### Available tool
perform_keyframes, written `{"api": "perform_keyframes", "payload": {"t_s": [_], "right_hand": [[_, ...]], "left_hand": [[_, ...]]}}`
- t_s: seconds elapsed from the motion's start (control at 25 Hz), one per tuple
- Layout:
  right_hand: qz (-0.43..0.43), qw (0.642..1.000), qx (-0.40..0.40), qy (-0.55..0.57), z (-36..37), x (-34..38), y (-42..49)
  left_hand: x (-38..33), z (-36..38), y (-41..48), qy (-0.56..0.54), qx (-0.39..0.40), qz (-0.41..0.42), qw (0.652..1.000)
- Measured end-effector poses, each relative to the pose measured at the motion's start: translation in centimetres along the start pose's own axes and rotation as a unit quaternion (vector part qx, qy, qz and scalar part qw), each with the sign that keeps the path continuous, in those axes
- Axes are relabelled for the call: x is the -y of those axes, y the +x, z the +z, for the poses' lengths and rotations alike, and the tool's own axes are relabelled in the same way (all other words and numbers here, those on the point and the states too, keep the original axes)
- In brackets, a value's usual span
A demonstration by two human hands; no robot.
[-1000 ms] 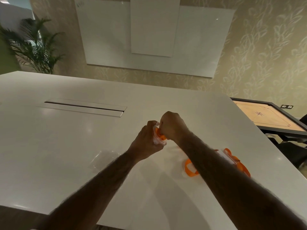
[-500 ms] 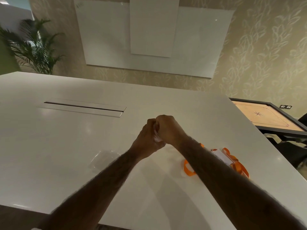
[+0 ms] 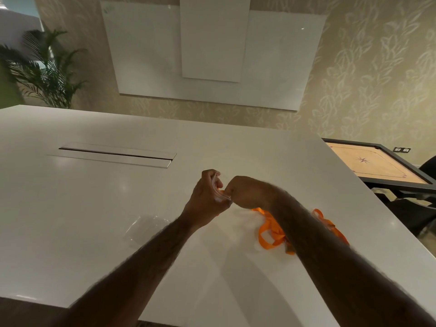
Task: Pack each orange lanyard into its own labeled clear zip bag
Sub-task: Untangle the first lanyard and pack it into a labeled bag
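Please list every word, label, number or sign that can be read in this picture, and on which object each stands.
No text here can be read.
The clear zip bag, gripped by the left hand and the right hand: its label does not show.
The white glass wall board: small mark in the upper left corner, too blurred to read.
The wooden carrom board: only a star figure, no words.

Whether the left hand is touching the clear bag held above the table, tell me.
Touching. The head view shows the left hand gripping the clear bag, with its fingers curled round the bag's rim.
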State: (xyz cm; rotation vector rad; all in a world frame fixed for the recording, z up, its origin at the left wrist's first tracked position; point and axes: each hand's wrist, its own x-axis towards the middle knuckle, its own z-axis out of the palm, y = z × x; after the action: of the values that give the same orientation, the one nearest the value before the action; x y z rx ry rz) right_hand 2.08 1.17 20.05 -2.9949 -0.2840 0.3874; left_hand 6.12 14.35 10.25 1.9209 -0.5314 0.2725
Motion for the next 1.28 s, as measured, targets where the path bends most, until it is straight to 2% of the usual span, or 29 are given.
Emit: {"api": "perform_keyframes", "payload": {"t_s": [0.12, 0.24, 0.28, 0.32, 0.4, 0.48, 0.56, 0.64, 0.76, 0.84, 1.0, 1.16, 1.28], "right_hand": [[-0.022, 0.998, 0.027, 0.049, 0.1, -0.3, -0.7], [-0.058, 0.983, -0.098, 0.145, -1.3, -1.5, -1.1], [-0.062, 0.979, -0.115, 0.156, -1.6, -1.9, -1.1], [-0.066, 0.984, -0.108, 0.126, -1.8, -1.9, -1.2], [-0.076, 0.996, -0.043, 0.011, -1.5, -1.6, -0.8], [-0.064, 0.998, 0.009, -0.027, -0.5, -0.9, -0.2], [-0.049, 0.998, 0.037, 0.025, -0.5, -1.1, 0.0], [-0.041, 0.989, 0.035, 0.137, -0.9, -2.0, -0.2], [-0.061, 0.955, -0.002, 0.290, -0.9, -3.2, -0.5], [-0.061, 0.937, -0.038, 0.342, -0.5, -3.8, -0.3], [-0.047, 0.920, -0.105, 0.376, 0.2, -4.7, 0.2], [-0.042, 0.866, -0.228, 0.443, 0.8, -4.9, 0.9], [-0.024, 0.876, -0.248, 0.413, 1.3, -5.0, 1.3]], "left_hand": [[-0.1, 0.1, 0.1, -0.005, -0.003, 0.024, 1.000], [0.2, -0.3, 0.4, 0.018, -0.019, 0.029, 0.999], [0.5, -0.3, 0.4, 0.028, -0.021, 0.036, 0.999], [0.6, -0.3, 0.5, 0.029, -0.023, 0.038, 0.999], [0.5, -0.1, 0.5, -0.003, -0.026, 0.020, 0.999], [0.2, 0.1, 0.6, -0.035, -0.017, 0.009, 0.999], [0.4, 0.2, 0.7, -0.030, -0.007, 0.015, 0.999], [0.5, 0.0, 0.7, -0.022, -0.004, 0.015, 1.000], [0.6, -0.6, 0.8, -0.077, 0.027, -0.022, 0.996], [0.7, -1.1, 0.9, -0.150, 0.028, -0.055, 0.987], [0.8, -2.3, 1.5, -0.257, 0.036, -0.098, 0.961], [0.1, -2.4, 1.5, -0.279, 0.026, -0.098, 0.955], [-0.2, -2.3, 1.4, -0.277, 0.036, -0.089, 0.956]]}}
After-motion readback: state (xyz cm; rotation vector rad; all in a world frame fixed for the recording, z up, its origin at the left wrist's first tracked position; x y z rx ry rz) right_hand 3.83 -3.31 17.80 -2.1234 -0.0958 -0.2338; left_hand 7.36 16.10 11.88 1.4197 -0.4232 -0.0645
